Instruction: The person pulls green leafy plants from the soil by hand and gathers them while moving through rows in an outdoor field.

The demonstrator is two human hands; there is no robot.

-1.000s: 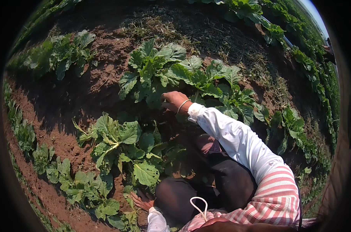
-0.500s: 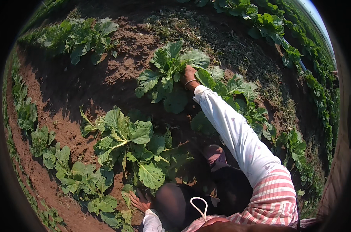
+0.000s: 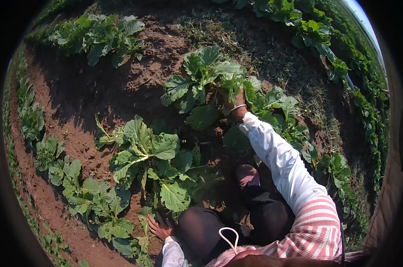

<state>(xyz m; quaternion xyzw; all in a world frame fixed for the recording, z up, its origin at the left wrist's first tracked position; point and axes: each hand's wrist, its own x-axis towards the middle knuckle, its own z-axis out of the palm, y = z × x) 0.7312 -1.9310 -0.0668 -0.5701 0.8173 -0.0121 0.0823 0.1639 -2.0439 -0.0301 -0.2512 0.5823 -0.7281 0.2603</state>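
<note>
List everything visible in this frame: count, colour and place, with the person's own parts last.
leafy plant: one, green, upper centre, right hand in its leaves
near leafy plant: one, green, centre-left
plant rows: several, green, along left, top and right edges
soil: reddish-brown, between plants
dry grass: tan patch, upper right
bangle: one, pale, right wrist
right hand: reaching forward, white sleeve
left hand: fingers spread on the ground, low centre-left

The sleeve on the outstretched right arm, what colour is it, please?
The sleeve is white, clearest in the head view.
</note>
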